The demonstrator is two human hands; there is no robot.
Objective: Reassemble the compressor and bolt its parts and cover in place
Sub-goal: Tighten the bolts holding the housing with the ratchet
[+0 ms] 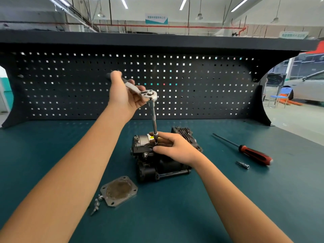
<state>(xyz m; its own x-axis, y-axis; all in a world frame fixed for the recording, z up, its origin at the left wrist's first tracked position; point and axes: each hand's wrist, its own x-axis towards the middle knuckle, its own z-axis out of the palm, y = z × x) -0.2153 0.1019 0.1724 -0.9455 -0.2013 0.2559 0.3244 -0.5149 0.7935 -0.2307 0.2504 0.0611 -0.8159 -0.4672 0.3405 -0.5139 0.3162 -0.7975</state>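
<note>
Compressor (154, 165), dark body with silver end, lying at the centre of the green bench top (52, 146).

A ratchet wrench (149, 93) with a long extension bar (154, 118) stands nearly upright on the compressor's top. The right hand (175, 149) rests on the compressor, its thumb and fingers pinching the bar's lower end. The left hand (122, 95), raised well above, is wrapped round the wrench handle. A finned black part (183, 131) sits just behind the compressor. A square cover plate (119, 191) with four corner holes lies flat near the front left, with loose bolts (97, 203) beside its left edge. To the right, well apart, lie a red-and-black screwdriver (252, 152) and a small silver bit (242, 164). A black pegboard (210, 88) backs the bench.
</note>
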